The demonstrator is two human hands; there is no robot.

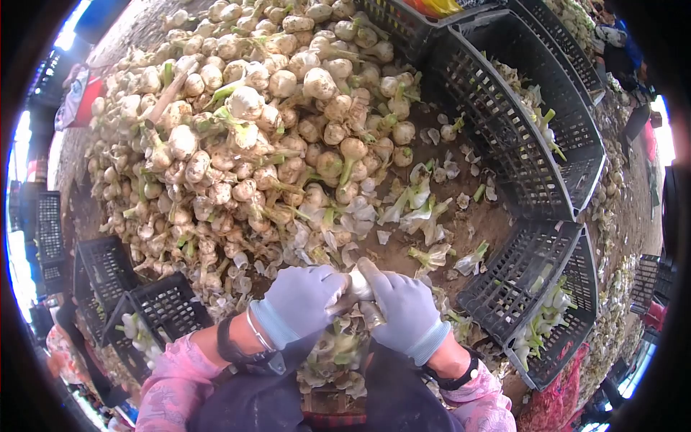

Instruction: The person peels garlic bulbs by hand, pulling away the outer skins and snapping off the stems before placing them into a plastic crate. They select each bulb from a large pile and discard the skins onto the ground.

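Both of my hands wear pale grey-purple gloves and meet in front of my knees. Between them is a white garlic bulb (360,286), partly hidden by the fingers. My left hand (301,299) closes on the bulb from the left side. From the right, my right hand (403,306) grips it, thumb and fingers pressed round it. Just beyond the hands, a large heap of untrimmed garlic (245,144) with stems and dirty skins spreads over the ground. Loose peeled skins and cut stems (425,209) lie to the right of the heap.
Black plastic crates (497,108) stand along the right, some holding garlic or trimmings. Another black crate (529,281) leans nearer my right side, with garlic inside. More crates (169,306) are at the left. A red net bag (558,396) lies at lower right.
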